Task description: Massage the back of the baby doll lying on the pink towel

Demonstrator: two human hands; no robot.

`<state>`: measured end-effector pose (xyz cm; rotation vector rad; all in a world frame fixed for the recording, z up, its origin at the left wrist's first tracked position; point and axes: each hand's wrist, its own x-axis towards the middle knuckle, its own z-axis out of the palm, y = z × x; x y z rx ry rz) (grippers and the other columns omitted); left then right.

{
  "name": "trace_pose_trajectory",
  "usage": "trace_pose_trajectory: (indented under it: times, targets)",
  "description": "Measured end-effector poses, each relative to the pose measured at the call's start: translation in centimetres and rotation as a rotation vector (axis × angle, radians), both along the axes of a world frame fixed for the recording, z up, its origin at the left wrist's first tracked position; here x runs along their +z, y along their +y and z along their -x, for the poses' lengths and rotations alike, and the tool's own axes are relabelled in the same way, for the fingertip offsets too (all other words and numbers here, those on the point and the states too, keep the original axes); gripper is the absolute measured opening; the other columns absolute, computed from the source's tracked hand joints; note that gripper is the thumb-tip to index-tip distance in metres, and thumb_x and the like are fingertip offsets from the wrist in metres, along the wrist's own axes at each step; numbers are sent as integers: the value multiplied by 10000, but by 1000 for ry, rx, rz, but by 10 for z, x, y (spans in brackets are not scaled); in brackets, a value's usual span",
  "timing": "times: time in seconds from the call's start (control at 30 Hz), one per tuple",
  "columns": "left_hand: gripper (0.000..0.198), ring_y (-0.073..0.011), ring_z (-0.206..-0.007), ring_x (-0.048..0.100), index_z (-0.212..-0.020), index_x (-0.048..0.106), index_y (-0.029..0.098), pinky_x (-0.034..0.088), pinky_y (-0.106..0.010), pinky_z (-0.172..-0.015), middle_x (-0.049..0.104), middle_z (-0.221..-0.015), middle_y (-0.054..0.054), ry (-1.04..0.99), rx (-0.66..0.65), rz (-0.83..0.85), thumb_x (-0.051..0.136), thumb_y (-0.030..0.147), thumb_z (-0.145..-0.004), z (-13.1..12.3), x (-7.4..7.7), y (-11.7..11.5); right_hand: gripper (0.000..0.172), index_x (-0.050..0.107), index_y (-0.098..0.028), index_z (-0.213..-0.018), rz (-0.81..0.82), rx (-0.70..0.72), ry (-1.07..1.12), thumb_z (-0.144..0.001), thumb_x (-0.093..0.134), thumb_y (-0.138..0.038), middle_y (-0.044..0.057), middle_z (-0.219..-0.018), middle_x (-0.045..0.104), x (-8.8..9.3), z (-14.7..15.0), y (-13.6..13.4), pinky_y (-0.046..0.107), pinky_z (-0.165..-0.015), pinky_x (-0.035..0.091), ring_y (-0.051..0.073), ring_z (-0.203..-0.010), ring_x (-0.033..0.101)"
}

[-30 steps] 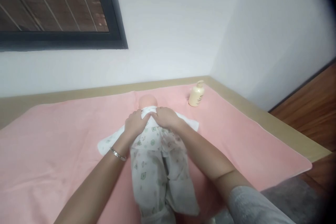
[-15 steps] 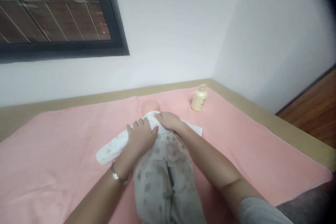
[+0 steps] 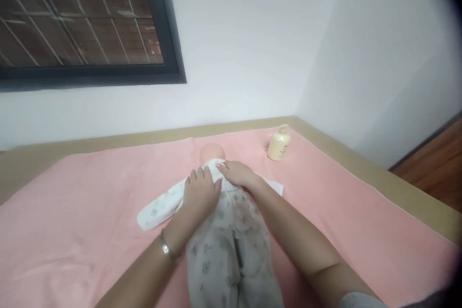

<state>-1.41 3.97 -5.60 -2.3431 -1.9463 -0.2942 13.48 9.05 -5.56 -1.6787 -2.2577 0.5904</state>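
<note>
Doll (image 3: 236,211) lies lengthwise on pink mat (image 3: 90,197), approx. center of view: head (image 3: 212,152) at far end, legs twd. wearer, cut off at btm. edge. Clothing: white cloth w/ small greenish print. One sleeve (image 3: 159,211) extends outward on L side, flat on mat; opp. sleeve (image 3: 277,186) extends R, partly hidden behind R forearm. L hand (image 3: 202,193): palm down on upper torso, L side, fingers extended twd. head, slightly spread; thumb angled out twd. R hand. R hand (image 3: 238,173): laid across upper torso, R side, just below neck, fingertips pointing inward; can't tell if cloth is pinched underneath. Hands adjacent, small gap btwn. them. Bracelet (image 3: 166,249), silver-toned, on L wrist. Pump bottle (image 3: 278,146), cream w/ dark lettering, stands upright on mat nr. far R corner, well apart from both hands. Tan border (image 3: 159,135) runs along far and R edges of mat. Bkgd.: white wall (image 3: 249,43); dark-framed window (image 3: 83,19) w/ bars, upper L; wood panel (image 3: 433,163), brown, far R.
</note>
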Motion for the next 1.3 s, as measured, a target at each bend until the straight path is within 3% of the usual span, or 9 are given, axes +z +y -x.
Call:
trace_pose_trajectory:
  times: [0.27,0.4,0.53,0.73,0.83,1.03,1.17,1.3]
  targets:
    - [516,-279,-978,605,-1111,588,209,446,-366,-833,656,-1051,-113,-262,-56,213,298,582,-903,25,9,23,690,668,-173,-993,-54,72,33,-980,98,-561,109,-986,698,21,4,-33,313,-755,432,229,-877,631]
    - [529,-301,-1039,572,-1130,564,143,405,-398,-897,624,-1091,-167,-108,39,62,311,550,-908,14,2,12,673,671,-168,-1014,-20,36,39,-978,131,-567,112,-1038,693,14,2,-19,308,-772,434,233,-915,631]
    - [506,-315,-1024,561,-1074,575,121,389,-414,-898,607,-1080,-188,3,22,9,371,542,-881,5,0,2,635,675,-151,-1023,3,19,24,-992,151,-509,129,-1063,688,3,-1,-1,304,-785,440,236,-942,633]
    - [575,-298,-990,585,-1111,578,157,420,-377,-820,629,-1067,-156,-169,21,132,298,609,-890,18,4,19,606,659,-166,-1019,-69,26,-43,-985,178,-531,135,-1040,683,14,5,-25,339,-824,424,250,-933,622]
    - [549,-288,-969,594,-1086,582,153,419,-375,-818,637,-1030,-156,-140,46,131,265,568,-918,17,3,19,610,661,-171,-946,-143,70,-81,-994,153,-506,127,-982,686,21,10,-38,343,-841,413,240,-904,618]
    - [489,-321,-1005,553,-1065,571,118,393,-428,-866,603,-1053,-176,41,55,-52,317,509,-919,1,-5,-1,641,655,-159,-1006,-68,42,-72,-991,121,-514,135,-1007,688,9,7,-15,334,-794,424,248,-913,624]
    - [512,-321,-1052,542,-1120,556,131,394,-414,-878,589,-1138,-172,-16,31,23,383,551,-882,5,0,1,678,660,-144,-1027,1,61,-50,-993,88,-506,141,-1054,685,6,0,-4,330,-795,432,252,-948,629]
    - [560,-289,-1007,577,-1140,553,168,415,-366,-827,619,-1109,-145,-160,37,165,297,603,-898,15,8,15,646,659,-139,-1001,-66,73,-109,-986,151,-538,151,-1024,686,16,2,-22,392,-891,395,271,-933,627]
